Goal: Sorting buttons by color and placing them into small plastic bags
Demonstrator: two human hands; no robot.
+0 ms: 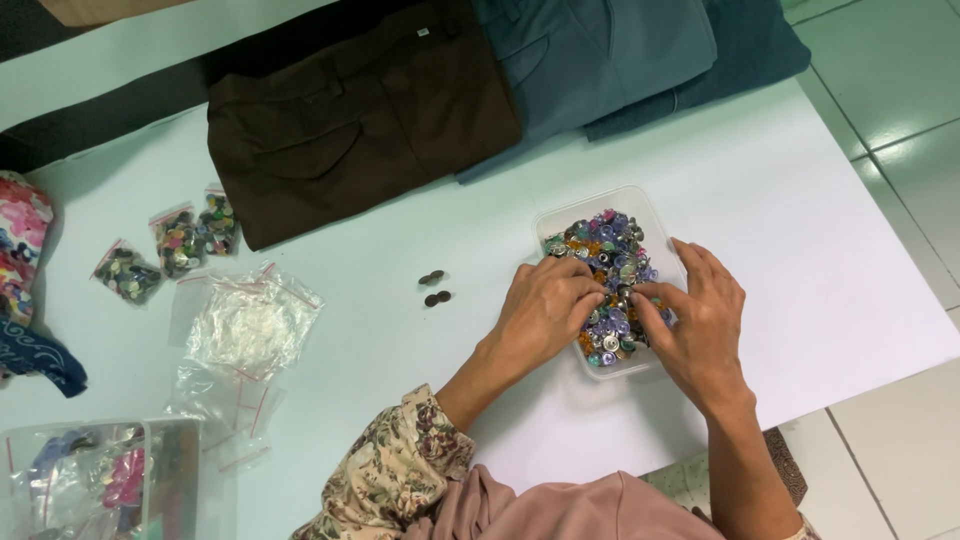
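A clear plastic tray (640, 205) full of mixed coloured and metal buttons (608, 245) sits on the white table (800, 200). My left hand (545, 310) reaches into the tray from its left side, fingers curled down among the buttons. My right hand (700, 320) rests over the tray's right edge, its fingertips also in the buttons, close to the left hand's. Whether either hand pinches a button is hidden by the fingers. A few dark loose buttons (434, 287) lie on the table left of the tray.
Folded brown trousers (350, 110) and blue-grey trousers (600, 50) lie at the back. Small bags of buttons (180, 240) and empty clear zip bags (250, 325) lie at left. A clear container (100, 480) stands front left. Patterned fabric (20, 250) sits at the left edge.
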